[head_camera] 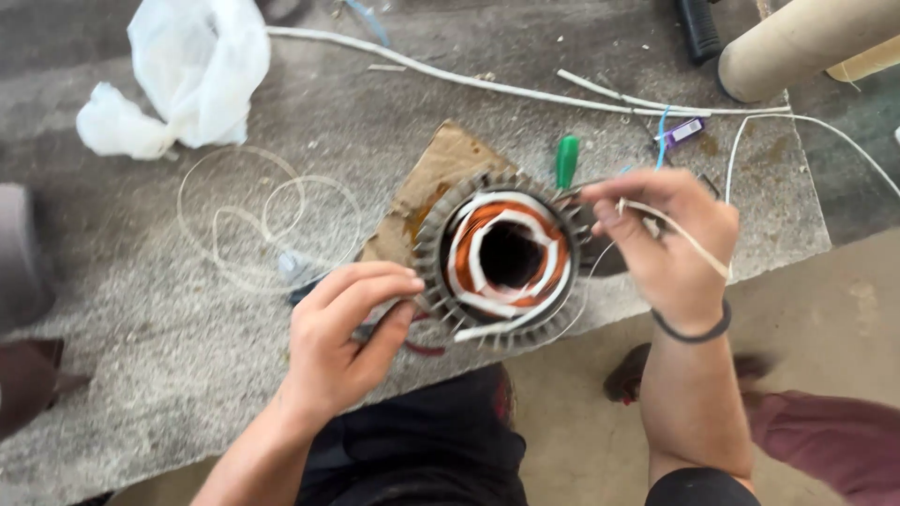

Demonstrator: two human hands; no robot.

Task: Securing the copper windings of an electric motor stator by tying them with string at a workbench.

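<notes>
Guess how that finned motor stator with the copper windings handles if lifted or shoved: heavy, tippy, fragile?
The stator is probably heavy for its size: a metal finned shell packed with copper coils. It rests on a piece of cardboard with the left hand at its rim, so a shove likely slides rather than tips it. The white insulation strips look easy to dislodge.

Grey slab: stator, bag
</notes>
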